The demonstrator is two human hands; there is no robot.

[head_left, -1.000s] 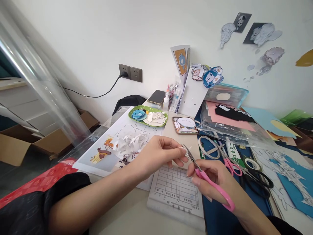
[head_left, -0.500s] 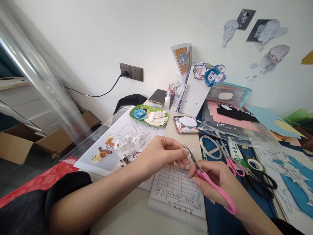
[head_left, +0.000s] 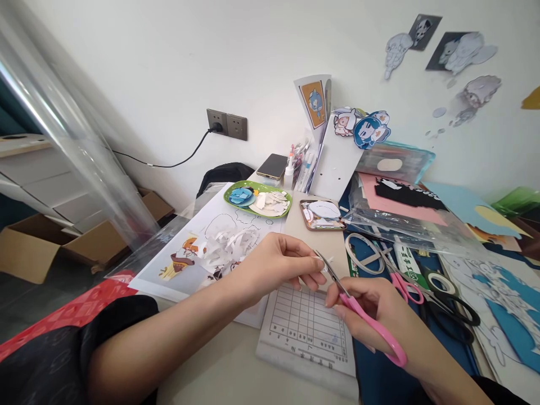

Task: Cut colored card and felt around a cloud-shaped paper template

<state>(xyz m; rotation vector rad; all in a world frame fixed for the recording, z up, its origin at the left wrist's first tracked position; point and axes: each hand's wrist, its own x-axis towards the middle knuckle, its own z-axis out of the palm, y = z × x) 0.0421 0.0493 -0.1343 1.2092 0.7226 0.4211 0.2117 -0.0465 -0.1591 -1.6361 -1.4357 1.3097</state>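
Pinched in my left hand [head_left: 291,261] is a small piece of white paper [head_left: 326,266], mostly hidden by the fingers. My right hand [head_left: 371,306] is closed round the pink handles of a pair of scissors [head_left: 356,309], whose blades point up and left against the paper at my left fingertips. Below both hands lies a printed form pad [head_left: 307,332] with a ruled grid. White paper scraps [head_left: 230,247] are heaped beyond my left forearm, on a printed sheet [head_left: 164,275] with a drawing.
A green tray [head_left: 257,211] holds blue and white paper cutouts. Near it stand a small tin [head_left: 323,222] and a phone [head_left: 273,166]. To the right are black-handled scissors [head_left: 453,315], a glue tube [head_left: 409,261], a tape roll [head_left: 441,281] and cut paper figures [head_left: 506,298].
The scissors and my right hand have shifted very slightly. My left hand keeps its pinch on the paper in nearly the same place.
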